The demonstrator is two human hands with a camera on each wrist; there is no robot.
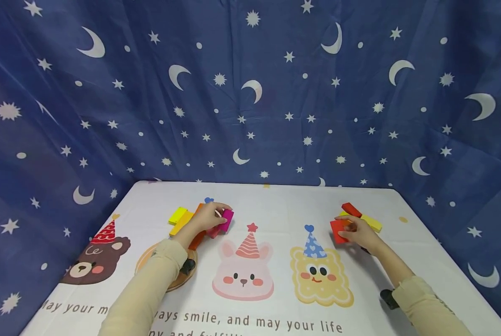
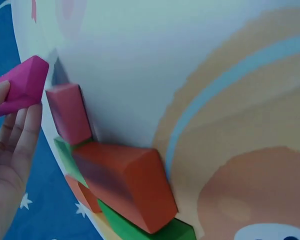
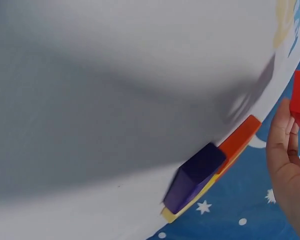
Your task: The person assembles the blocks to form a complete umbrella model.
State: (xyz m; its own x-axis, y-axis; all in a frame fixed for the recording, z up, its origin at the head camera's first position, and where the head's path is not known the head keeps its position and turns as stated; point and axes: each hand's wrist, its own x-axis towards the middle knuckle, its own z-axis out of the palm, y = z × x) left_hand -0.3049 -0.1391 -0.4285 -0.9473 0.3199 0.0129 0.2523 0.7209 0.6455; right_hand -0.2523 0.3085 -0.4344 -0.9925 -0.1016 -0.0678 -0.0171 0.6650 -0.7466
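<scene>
While each hand holds one block over the white tablecloth [image 1: 284, 207], work across the surface from left to right. At the left, a bright yellow block [image 1: 177, 215] lies beside an amber block [image 1: 181, 224]. Next comes a dark orange block [image 1: 197, 240]; the left wrist view shows it close against a green block [image 2: 130, 229], with a pink block [image 2: 69, 112] at its far end. The left hand [image 1: 208, 218] is clamped on a magenta block [image 1: 227, 220], thumb opposed to fingers, near the pink block and apparently clear of the cloth. Maintain this pinch on opposite faces. Keep the wrist raised so that the sleeve does not brush the grouped blocks.

Across the printed middle, the right hand [image 1: 361, 232] is clamped on a red block [image 1: 338, 232], which also appears raised. Keep its broad face unobstructed and hold the block steady before turning it. Behind this hand, an orange-red block [image 1: 351, 209] lies by a long yellow block [image 1: 372, 223]; a purple block [image 3: 195, 177] lies beside them. Allow clearance here: a low forearm could displace these pieces.
</scene>
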